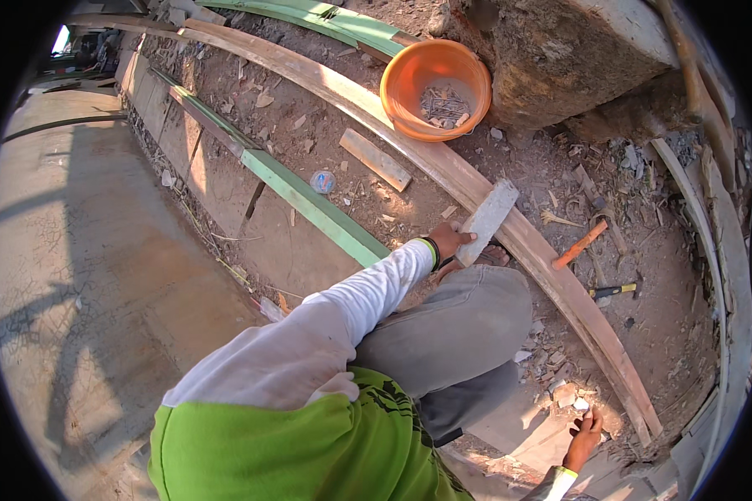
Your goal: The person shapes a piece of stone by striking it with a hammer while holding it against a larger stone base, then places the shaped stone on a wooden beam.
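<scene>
My left hand (449, 240) is closed on one end of a short, flat grey slab (490, 219), which looks like a piece of board. The slab's far end lies over a long brown plank (551, 271) on the dirt. Low on the right, my right hand (585, 440) reaches to the ground with its fingers apart and partly bent. Just beyond its fingertips lies a small white chip (581, 404) among broken pieces (565, 393). Whether a finger touches the chip is hard to see.
An orange bucket (397, 96) with nails in it stands by the plank. Right of the plank lie a hammer (613, 291) with a yellow-black handle and an orange-handled tool (581, 244). A green beam (313, 204), a short wood offcut (374, 159) and a large rock (551, 67) lie around.
</scene>
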